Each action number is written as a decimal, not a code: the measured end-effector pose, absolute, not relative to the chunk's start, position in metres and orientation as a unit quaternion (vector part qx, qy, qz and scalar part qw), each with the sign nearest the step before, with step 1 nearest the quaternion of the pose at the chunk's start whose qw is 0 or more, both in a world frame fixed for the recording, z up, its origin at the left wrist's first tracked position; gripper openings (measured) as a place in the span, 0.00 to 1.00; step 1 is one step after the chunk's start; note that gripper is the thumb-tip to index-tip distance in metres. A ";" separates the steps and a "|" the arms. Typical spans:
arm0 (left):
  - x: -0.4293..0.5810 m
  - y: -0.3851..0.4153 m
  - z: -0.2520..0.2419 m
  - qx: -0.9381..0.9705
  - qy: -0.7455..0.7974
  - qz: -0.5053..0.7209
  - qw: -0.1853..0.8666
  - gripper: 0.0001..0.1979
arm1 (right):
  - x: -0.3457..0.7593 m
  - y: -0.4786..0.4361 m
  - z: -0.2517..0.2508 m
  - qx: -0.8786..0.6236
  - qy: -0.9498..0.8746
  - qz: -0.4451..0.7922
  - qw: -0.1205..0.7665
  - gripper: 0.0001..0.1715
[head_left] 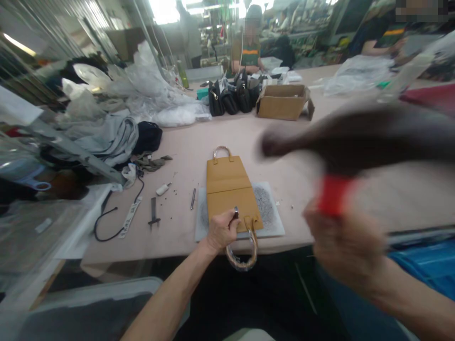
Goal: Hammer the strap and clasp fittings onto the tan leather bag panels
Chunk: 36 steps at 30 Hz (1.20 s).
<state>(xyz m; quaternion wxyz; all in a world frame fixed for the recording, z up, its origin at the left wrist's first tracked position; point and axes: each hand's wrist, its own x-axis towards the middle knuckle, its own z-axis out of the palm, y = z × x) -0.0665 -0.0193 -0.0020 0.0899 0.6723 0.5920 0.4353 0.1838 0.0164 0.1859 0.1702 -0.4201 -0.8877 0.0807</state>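
Observation:
A tan handbag piece [229, 175] lies flat and unfolded, with a wrapped handle at each end. Its near half rests on a speckled stone slab [265, 203]. My left hand [222, 229] is closed round a short metal punch [236, 213], held upright against the near part of the tan piece. The near handle [242, 265] hangs over the table's edge. Raised at the right, my right hand [344, 241] grips a hammer [355, 137] by its red handle. Both that hand and the hammer's dark head are smeared by motion.
Left of the slab lie a thin metal rod [193, 199], a dark metal tool [153, 213], a small white bottle [163, 189] and a black cord [103, 222]. Behind stand several black bags [229, 97] and a cardboard box [282, 102]. Co-workers sit beyond the table.

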 end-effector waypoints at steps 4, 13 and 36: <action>-0.067 -0.019 -0.002 0.676 0.594 0.428 0.083 0.04 | 0.188 0.019 0.155 -0.423 -0.901 0.079 0.053 0.18; -0.068 -0.019 -0.001 0.678 0.592 0.427 0.082 0.05 | 0.128 0.068 0.089 -0.534 -0.825 0.184 0.022 0.16; -0.234 0.003 0.045 0.466 0.883 0.000 0.049 0.17 | 0.098 0.080 0.047 -0.579 -0.796 0.175 -0.039 0.21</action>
